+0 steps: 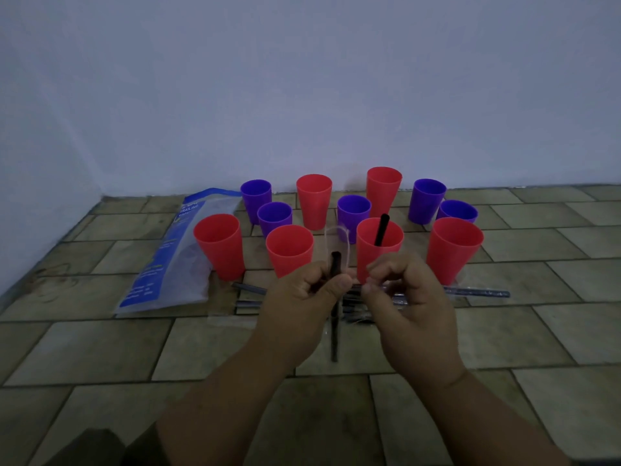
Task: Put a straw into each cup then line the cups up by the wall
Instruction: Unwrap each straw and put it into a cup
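Several red and purple cups stand on the tiled floor near the wall. One red cup (375, 250) in the front row holds a black straw (382, 228). My left hand (304, 294) grips another black straw (335, 264) upright, its clear wrapper (336, 237) sticking out above. My right hand (406, 290) pinches the wrapper beside it. More wrapped straws (477, 292) lie flat on the floor behind my hands, partly hidden. The other cups, such as the red one (288, 248) at front left, show no straw.
A blue and clear plastic bag (168, 257) lies on the floor at the left, touching the leftmost red cup (220, 243). The pale wall (302, 95) rises just behind the cups. Bare tiles (537, 348) spread to the right and in front.
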